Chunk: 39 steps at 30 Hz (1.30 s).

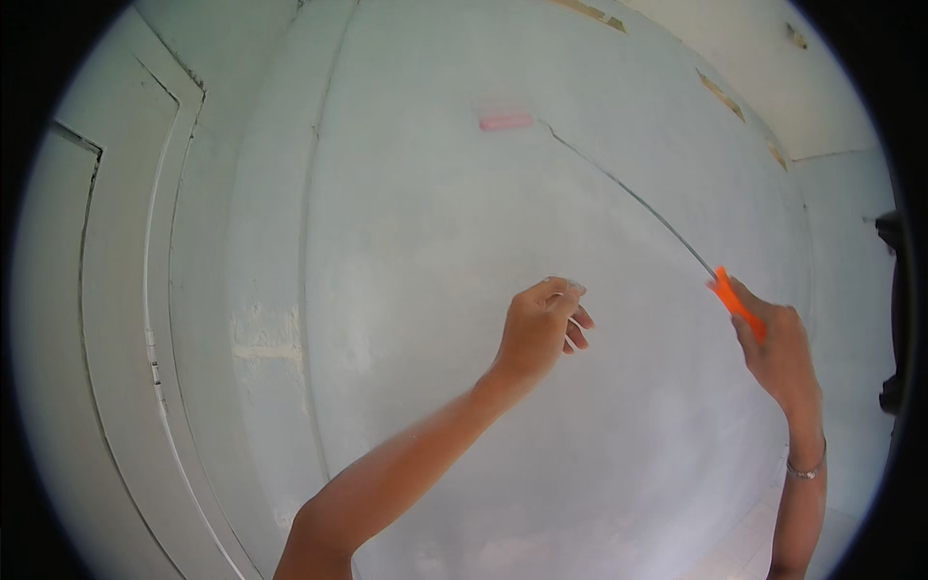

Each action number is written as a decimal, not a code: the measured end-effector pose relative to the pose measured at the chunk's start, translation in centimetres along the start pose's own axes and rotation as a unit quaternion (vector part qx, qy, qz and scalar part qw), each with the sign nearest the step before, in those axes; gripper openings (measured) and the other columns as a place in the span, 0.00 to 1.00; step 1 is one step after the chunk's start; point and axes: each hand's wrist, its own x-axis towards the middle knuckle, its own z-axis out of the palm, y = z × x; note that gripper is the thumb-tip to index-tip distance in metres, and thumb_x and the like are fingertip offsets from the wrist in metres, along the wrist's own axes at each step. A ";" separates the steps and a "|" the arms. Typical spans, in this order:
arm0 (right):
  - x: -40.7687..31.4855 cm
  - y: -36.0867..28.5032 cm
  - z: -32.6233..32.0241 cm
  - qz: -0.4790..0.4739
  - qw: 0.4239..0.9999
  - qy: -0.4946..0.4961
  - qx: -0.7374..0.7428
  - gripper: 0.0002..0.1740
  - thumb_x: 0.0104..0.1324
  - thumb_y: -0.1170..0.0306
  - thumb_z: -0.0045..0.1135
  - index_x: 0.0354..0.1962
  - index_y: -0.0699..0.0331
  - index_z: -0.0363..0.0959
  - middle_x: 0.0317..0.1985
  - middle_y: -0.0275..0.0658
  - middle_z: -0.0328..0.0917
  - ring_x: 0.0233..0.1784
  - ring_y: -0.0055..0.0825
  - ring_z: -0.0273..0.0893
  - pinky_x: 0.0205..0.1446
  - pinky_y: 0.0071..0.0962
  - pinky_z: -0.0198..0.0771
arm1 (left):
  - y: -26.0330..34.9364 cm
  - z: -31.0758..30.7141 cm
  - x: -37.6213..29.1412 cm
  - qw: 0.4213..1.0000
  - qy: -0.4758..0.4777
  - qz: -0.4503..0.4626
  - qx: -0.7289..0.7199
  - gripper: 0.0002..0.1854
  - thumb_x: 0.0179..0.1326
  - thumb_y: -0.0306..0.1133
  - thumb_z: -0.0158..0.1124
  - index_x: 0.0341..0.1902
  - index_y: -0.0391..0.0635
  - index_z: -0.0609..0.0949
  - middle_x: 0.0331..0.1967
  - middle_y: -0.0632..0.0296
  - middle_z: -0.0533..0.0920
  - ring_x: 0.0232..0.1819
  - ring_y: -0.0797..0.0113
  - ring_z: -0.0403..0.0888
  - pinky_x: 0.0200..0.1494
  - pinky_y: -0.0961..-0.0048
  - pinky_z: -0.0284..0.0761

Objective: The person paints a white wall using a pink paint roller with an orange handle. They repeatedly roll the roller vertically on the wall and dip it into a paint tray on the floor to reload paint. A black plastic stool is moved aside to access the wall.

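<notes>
My right hand [779, 348] grips the orange handle [732, 301] of a small paint roller. From the handle a long thin metal rod [638, 197] runs up and to the left. At its far end a pink roller sleeve [506, 121], slightly blurred, is at the upper part of the pale wall [435, 239]. My left hand [540, 319] is raised in front of the wall's middle, thumb and forefinger drawn together, the other fingers loosely curled. Something small and translucent [574, 287] shows at its fingertips; whether it is held or stuck there is unclear.
A panelled door [119, 290] with a hinge [154, 373] stands at the left. A rough whitish patch [267, 332] marks the wall beside it. The ceiling [732, 43] meets the wall at upper right. Dark objects [890, 312] line the right rim. Floor tiles [739, 544] show at lower right.
</notes>
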 end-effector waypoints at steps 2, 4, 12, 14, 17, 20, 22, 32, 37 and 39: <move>-1.0 1.2 -0.8 0.057 0.998 -0.015 -0.002 0.27 0.70 0.76 0.60 0.66 0.55 0.78 0.27 0.53 0.77 0.26 0.52 0.70 0.37 0.39 0.72 | -0.4 0.3 -0.2 1.000 -0.003 -0.003 -0.003 0.18 0.76 0.38 0.53 0.54 0.36 0.82 0.35 0.55 0.86 0.29 0.69 0.84 0.34 0.71 0.77; -0.3 1.3 -1.0 -0.002 1.000 0.017 0.014 0.25 0.70 0.75 0.60 0.65 0.56 0.79 0.29 0.54 0.78 0.27 0.54 0.70 0.38 0.39 0.73 | -0.2 0.3 -0.6 1.000 -0.005 -0.011 -0.001 0.18 0.77 0.39 0.52 0.53 0.37 0.82 0.34 0.57 0.85 0.28 0.72 0.82 0.34 0.72 0.76; 12.5 -6.4 -1.7 -0.113 0.986 0.122 -0.011 0.20 0.70 0.70 0.57 0.57 0.66 0.82 0.33 0.62 0.80 0.34 0.57 0.79 0.44 0.43 0.76 | 3.7 -2.9 -2.6 0.999 0.024 0.023 -0.012 0.18 0.76 0.38 0.54 0.54 0.35 0.82 0.35 0.54 0.86 0.31 0.67 0.85 0.35 0.70 0.78; 16.9 -10.0 -1.0 -0.154 0.968 0.194 -0.037 0.17 0.68 0.72 0.54 0.49 0.73 0.83 0.28 0.63 0.80 0.28 0.52 0.81 0.38 0.44 0.78 | 4.6 -4.4 -3.2 0.999 0.034 0.033 -0.010 0.18 0.76 0.38 0.54 0.54 0.35 0.83 0.35 0.54 0.86 0.31 0.67 0.85 0.36 0.70 0.78; 22.3 -15.3 -1.8 -0.030 0.996 0.058 0.053 0.12 0.64 0.77 0.49 0.35 0.76 0.80 0.22 0.57 0.79 0.19 0.42 0.80 0.25 0.44 0.74 | 5.8 -6.5 -4.2 0.998 0.052 0.043 -0.008 0.18 0.75 0.38 0.54 0.54 0.35 0.82 0.35 0.54 0.86 0.31 0.66 0.85 0.36 0.69 0.79; 26.7 -20.5 -2.0 -0.022 0.995 0.061 0.071 0.10 0.62 0.77 0.48 0.33 0.75 0.77 0.21 0.53 0.79 0.18 0.38 0.79 0.22 0.41 0.72 | 7.3 -8.5 -4.8 0.996 0.069 0.048 0.002 0.18 0.75 0.38 0.54 0.54 0.35 0.82 0.35 0.54 0.86 0.31 0.66 0.86 0.36 0.69 0.79; 28.3 -22.9 -2.3 -0.020 0.993 0.069 0.089 0.10 0.62 0.77 0.48 0.34 0.76 0.76 0.21 0.52 0.79 0.18 0.37 0.78 0.22 0.40 0.72 | 8.1 -9.5 -5.2 0.996 0.078 0.048 0.007 0.18 0.75 0.37 0.53 0.54 0.35 0.82 0.35 0.53 0.86 0.31 0.66 0.86 0.36 0.69 0.79; 18.8 -18.7 -1.3 -0.011 0.997 -0.001 0.079 0.11 0.66 0.76 0.52 0.37 0.78 0.78 0.24 0.52 0.80 0.23 0.42 0.80 0.31 0.44 0.76 | 5.9 -7.9 -5.9 0.998 0.050 0.046 -0.015 0.18 0.75 0.37 0.53 0.54 0.35 0.82 0.35 0.53 0.87 0.31 0.66 0.86 0.35 0.70 0.80; 7.8 -10.0 1.2 -0.081 0.995 0.055 0.031 0.19 0.70 0.74 0.58 0.57 0.69 0.81 0.30 0.58 0.79 0.32 0.54 0.78 0.44 0.45 0.76 | 2.5 -5.8 -4.7 1.000 0.021 0.017 -0.010 0.18 0.76 0.37 0.53 0.54 0.35 0.82 0.35 0.54 0.87 0.31 0.67 0.86 0.35 0.71 0.79; 6.1 -7.1 1.5 -0.086 0.993 0.063 0.054 0.22 0.69 0.75 0.60 0.61 0.64 0.80 0.33 0.59 0.82 0.33 0.53 0.80 0.47 0.43 0.77 | 1.1 -5.1 -4.2 1.000 0.014 0.007 -0.008 0.18 0.77 0.37 0.53 0.54 0.35 0.82 0.35 0.54 0.86 0.31 0.67 0.86 0.35 0.71 0.79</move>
